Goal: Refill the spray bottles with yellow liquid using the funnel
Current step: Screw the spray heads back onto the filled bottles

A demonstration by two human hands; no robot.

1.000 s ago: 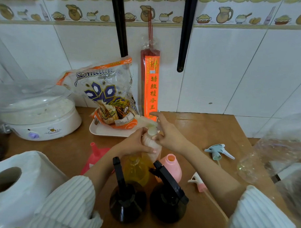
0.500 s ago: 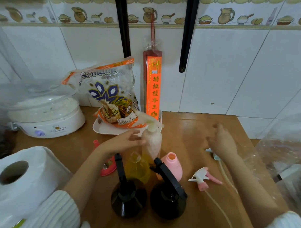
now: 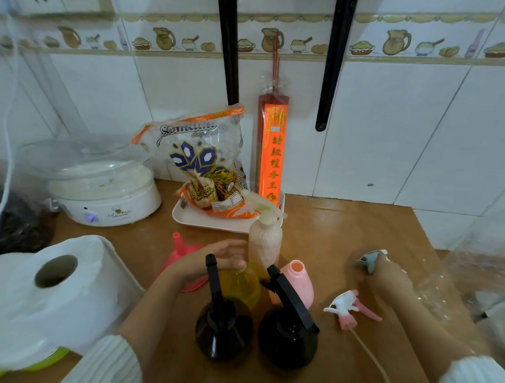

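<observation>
Yellow bottle (image 3: 242,285) stands uncapped mid-desk, left hand (image 3: 214,258) resting flat-fingered at its mouth to steady it; right hand (image 3: 386,270) grips the blue-grey sprayer head (image 3: 369,260), likely its cap.

Left hand (image 3: 214,257) reaches forward, palm down, fingers straight and relaxed — right hand (image 3: 386,272) stretches out to the side, fingers curled.
</observation>
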